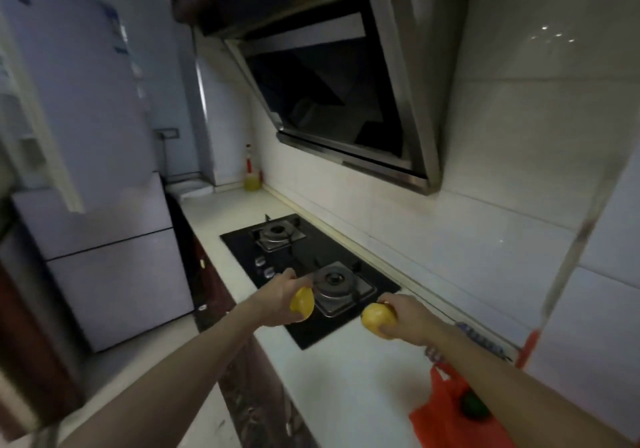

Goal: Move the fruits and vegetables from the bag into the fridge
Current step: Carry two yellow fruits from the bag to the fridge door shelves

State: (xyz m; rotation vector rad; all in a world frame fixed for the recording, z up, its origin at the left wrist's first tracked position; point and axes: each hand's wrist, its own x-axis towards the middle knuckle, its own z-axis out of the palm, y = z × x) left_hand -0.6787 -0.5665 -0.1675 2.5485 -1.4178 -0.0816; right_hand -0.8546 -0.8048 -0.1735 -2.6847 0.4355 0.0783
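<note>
Left hand point(277, 301) around yellow fruit point(302, 304), long axis near-upright.

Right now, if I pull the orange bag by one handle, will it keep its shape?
The orange bag looks like thin plastic, slumped on the counter, so it would probably flop and crumple. The dark green item inside looks round, so it might roll out.

Orange bag point(446, 409): cut off by bottom edge, partly hidden behind right forearm point(519, 388). Dark green item point(472, 408) inside: half covered, kind not discernible. Left yellow fruit point(302, 304) and right yellow fruit point(378, 319): partly covered by fingers point(389, 304), kind unclear. Fridge point(104, 240): blurred, top cut off, label point(117, 32) unreadable
</note>
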